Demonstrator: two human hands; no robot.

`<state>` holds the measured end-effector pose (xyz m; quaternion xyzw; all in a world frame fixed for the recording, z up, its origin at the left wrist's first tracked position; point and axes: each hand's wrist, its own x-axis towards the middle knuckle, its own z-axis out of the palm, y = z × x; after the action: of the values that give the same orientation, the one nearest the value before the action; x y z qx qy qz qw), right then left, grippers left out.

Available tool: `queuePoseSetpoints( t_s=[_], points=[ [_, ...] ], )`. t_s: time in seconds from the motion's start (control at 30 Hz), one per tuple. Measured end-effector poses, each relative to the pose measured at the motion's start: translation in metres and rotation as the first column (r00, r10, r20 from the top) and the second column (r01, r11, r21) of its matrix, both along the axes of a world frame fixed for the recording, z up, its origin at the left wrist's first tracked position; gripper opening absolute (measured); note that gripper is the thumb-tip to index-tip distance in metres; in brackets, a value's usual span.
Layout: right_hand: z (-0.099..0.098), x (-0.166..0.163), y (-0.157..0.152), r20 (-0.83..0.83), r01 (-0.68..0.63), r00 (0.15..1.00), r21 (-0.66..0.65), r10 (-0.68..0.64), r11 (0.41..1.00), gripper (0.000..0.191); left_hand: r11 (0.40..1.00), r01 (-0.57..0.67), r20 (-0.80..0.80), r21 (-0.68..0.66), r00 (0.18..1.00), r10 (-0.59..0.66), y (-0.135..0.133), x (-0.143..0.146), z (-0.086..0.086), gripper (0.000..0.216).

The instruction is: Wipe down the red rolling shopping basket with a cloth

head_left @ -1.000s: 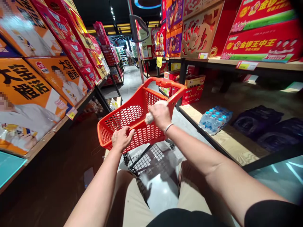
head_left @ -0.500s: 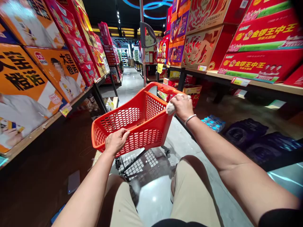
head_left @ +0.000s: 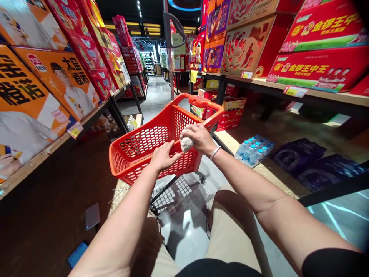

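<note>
A red plastic shopping cart [head_left: 135, 167] with perforated walls stands before me, its push handle at the far right end. My right hand [head_left: 202, 139] is closed around a crumpled whitish cloth [head_left: 186, 144] and is over the near rim of the cart. Just left of it is my left hand [head_left: 164, 157], also at the near rim, with thumb and fingers apart and nothing held. Whether the left fingertips touch the rim I cannot tell. The basket's visible inside shows no goods.
Shelves of boxed goods line both sides, with orange cartons [head_left: 54, 84] left and red cartons [head_left: 314, 71] right. Shrink-wrapped water bottles [head_left: 253, 150] sit on the low right shelf. A phone-like slab [head_left: 92, 216] and a blue one [head_left: 77, 254] lie lower left. An aisle [head_left: 157, 90] runs ahead.
My right hand has left the cart's handle end and come left along the near rim with the cloth. My left hand has let go of the rim and shifted right, toward it.
</note>
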<state>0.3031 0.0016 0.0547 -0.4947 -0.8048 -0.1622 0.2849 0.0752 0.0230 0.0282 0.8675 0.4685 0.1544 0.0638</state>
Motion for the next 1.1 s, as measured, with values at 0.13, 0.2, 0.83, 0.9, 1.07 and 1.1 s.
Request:
queuePoseSetpoints(
  t_s=[0.13, 0.2, 0.83, 0.9, 1.07, 1.1],
  points=[
    [-0.035, 0.017, 0.009, -0.232, 0.230, 0.954, 0.164, -0.189, 0.959, 0.034, 0.999, -0.016, -0.037, 0.041, 0.999, 0.018, 0.000, 0.005, -0.005, 0.068],
    [-0.071, 0.014, 0.008, -0.303, 0.317, 0.914, 0.111, -0.271, 0.942, 0.036, 0.999, -0.013, -0.051, 0.042, 0.999, 0.015, -0.001, 0.003, -0.007, 0.070],
    [-0.111, 0.011, -0.012, -0.325, 0.378, 0.889, 0.122, -0.323, 0.918, 0.044, 0.998, 0.050, -0.063, 0.035, 0.997, -0.047, -0.001, -0.004, -0.007, 0.066],
    [-0.133, 0.007, -0.017, -0.327, 0.387, 0.875, 0.023, -0.358, 0.922, 0.044, 0.997, 0.064, -0.043, 0.048, 0.997, -0.062, -0.002, -0.004, -0.009, 0.064],
    [-0.185, -0.018, -0.040, -0.382, 0.397, 0.807, -0.214, -0.450, 0.893, 0.054, 0.995, 0.080, -0.014, 0.067, 0.997, -0.079, -0.001, -0.003, -0.013, 0.062],
    [-0.183, -0.022, -0.042, -0.398, 0.398, 0.797, -0.221, -0.455, 0.890, 0.054, 0.994, 0.085, -0.011, 0.068, 0.996, -0.085, 0.000, -0.003, -0.014, 0.062]
  ],
)
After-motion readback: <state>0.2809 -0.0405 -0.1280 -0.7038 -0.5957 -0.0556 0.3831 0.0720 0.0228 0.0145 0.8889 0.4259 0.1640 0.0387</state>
